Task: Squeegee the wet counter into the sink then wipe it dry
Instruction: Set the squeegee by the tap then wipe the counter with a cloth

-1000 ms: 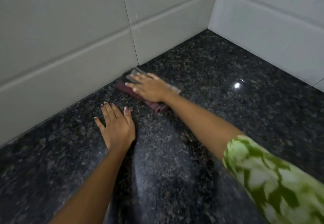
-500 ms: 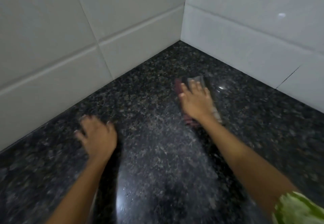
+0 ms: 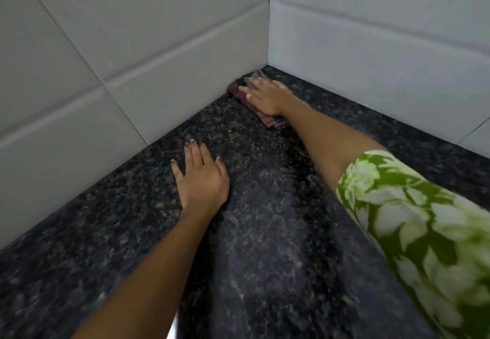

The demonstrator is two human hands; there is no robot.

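Flat on cloth (image 3: 270,121), right hand (image 3: 267,96), fingers (image 3: 245,89) cornerward.

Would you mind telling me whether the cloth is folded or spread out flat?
Folded or bunched: the cloth shows as a compact wad under the right hand, barely wider than the palm.

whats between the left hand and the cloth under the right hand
Nothing: in the head view, only bare dark granite counter lies between the left hand and the cloth pressed under the right hand.
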